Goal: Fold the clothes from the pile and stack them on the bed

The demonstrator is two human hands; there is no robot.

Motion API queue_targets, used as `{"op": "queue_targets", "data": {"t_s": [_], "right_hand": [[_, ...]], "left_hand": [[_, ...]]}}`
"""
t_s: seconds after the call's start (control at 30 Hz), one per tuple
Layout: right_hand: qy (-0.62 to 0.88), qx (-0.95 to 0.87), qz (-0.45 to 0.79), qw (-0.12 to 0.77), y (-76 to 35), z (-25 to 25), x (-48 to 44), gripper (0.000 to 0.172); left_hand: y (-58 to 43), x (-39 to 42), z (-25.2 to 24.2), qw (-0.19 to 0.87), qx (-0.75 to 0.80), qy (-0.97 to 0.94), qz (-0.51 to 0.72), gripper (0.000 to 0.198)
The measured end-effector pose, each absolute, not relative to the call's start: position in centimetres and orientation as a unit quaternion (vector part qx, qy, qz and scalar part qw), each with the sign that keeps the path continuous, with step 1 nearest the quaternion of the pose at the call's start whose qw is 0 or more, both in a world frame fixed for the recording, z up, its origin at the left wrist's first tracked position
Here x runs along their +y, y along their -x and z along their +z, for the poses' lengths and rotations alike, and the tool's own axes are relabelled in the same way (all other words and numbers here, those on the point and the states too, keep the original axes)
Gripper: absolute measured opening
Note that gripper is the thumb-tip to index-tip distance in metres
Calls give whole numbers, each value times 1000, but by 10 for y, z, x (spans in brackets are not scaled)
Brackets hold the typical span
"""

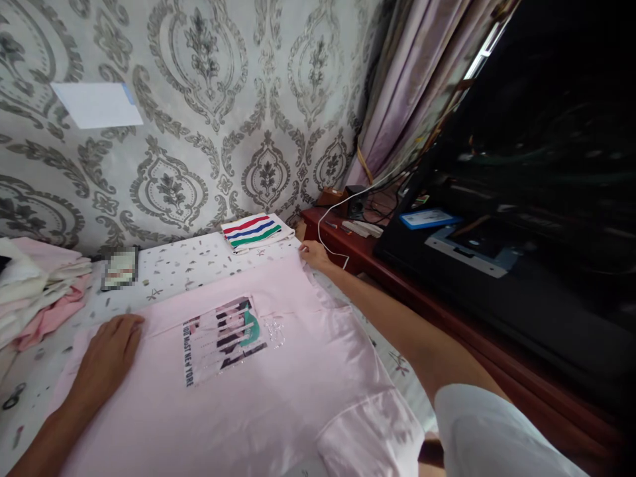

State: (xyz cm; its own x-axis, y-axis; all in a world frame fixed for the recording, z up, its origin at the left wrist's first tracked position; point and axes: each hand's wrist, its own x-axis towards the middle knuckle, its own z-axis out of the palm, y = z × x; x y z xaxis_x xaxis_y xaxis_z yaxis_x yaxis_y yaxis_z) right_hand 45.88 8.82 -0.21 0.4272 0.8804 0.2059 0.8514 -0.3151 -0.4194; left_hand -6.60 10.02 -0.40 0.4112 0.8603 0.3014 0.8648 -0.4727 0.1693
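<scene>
A pale pink T-shirt [298, 358] lies spread over the bed, its printed panel of letters and a teal patch facing up. My left hand [112, 344] rests flat on the shirt's left part, fingers stretched out and holding nothing. At the far right corner of the shirt, my right hand [314, 253] has its fingers closed on the pink fabric; the fingertips are small and partly hidden. A folded white cloth with red, blue and green stripes [256, 232] lies just beyond, to the left of my right hand.
Crumpled pink and white clothes [44, 285] lie at the left beside a small blurred item [120, 267]. Right of the bed stands a dark red cabinet [368, 255] with a large black screen [546, 165], a white cable [328, 215] and small objects. Patterned wallpaper [209, 132] backs the bed.
</scene>
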Motion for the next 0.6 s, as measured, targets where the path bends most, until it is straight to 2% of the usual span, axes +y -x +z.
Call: {"op": "queue_targets", "data": {"t_s": [0.1, 0.2, 0.37, 0.47, 0.6], "right_hand": [[781, -576, 4, 243, -434, 2, 72, 41], [710, -664, 3, 235, -401, -2, 47, 47], [661, -742, 44, 102, -385, -10, 13, 58], [687, -723, 36, 60, -391, -6, 8, 57], [707, -705, -10, 54, -384, -1, 15, 51]], "left_hand": [[64, 100, -3, 4, -514, 837, -186, 37], [64, 99, -3, 10, -511, 840, -184, 34], [64, 98, -2, 32, -502, 844, -185, 36], [65, 99, -4, 34, -495, 847, -190, 37], [64, 97, -6, 36, -499, 845, -189, 40]]}}
